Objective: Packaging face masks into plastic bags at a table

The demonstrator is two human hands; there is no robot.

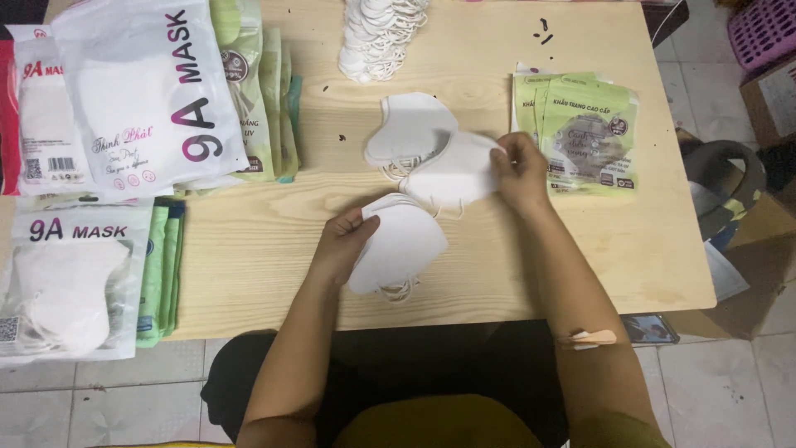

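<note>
My left hand (344, 241) grips the left edge of a small stack of white folded face masks (402, 245) near the front of the wooden table (265, 249). My right hand (518, 170) pinches the right edge of another white mask (452, 174) at the table's middle. That mask overlaps a third white mask (406, 124) lying just behind it. Ear loops hang out from under the masks.
A tall stack of white masks (377, 37) stands at the back centre. Green mask pouches (584, 133) lie to the right of my right hand. White and green mask packs (145, 91) cover the left side, more at front left (70, 282). A pink basket (763, 29) sits on the floor, far right.
</note>
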